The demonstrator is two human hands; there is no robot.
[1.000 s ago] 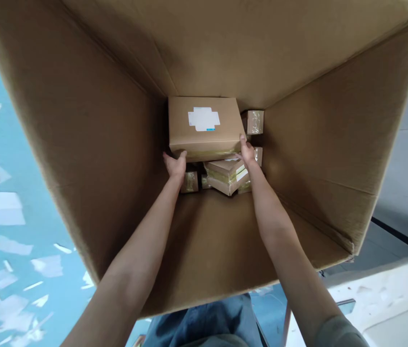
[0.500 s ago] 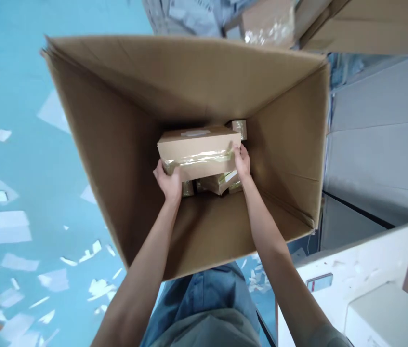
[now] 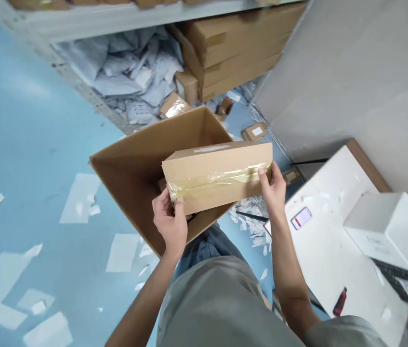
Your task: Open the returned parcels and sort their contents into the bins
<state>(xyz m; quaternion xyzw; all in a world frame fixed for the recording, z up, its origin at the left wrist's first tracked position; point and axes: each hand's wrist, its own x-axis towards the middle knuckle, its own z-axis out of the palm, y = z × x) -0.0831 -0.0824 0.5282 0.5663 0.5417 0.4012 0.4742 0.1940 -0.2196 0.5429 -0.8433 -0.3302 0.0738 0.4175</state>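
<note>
A taped brown cardboard box point(image 3: 214, 180) is held between my two hands, above the large open carton point(image 3: 127, 173). My left hand point(image 3: 170, 219) grips its left end, thumb on the taped side. My right hand point(image 3: 273, 185) closes on the right end, with the thumb against the clear tape. A white label point(image 3: 211, 149) shows on the upper face, seen at a steep slant. The held box covers much of the carton's inside, so the smaller parcels in it are mostly hidden.
A white table point(image 3: 319, 250) at right bears a phone point(image 3: 301, 218), a red utility knife point(image 3: 340, 302) and a white box point(image 3: 386, 230). Behind the carton stands a shelf point(image 3: 98, 21) with grey bags point(image 3: 131, 67) and brown cartons point(image 3: 240, 43). Paper scraps litter the blue floor point(image 3: 52, 144).
Both hands have lifted the taped box from inside the large carton to above its rim. The box has tipped so its taped side faces me. My view has swung toward the table.
</note>
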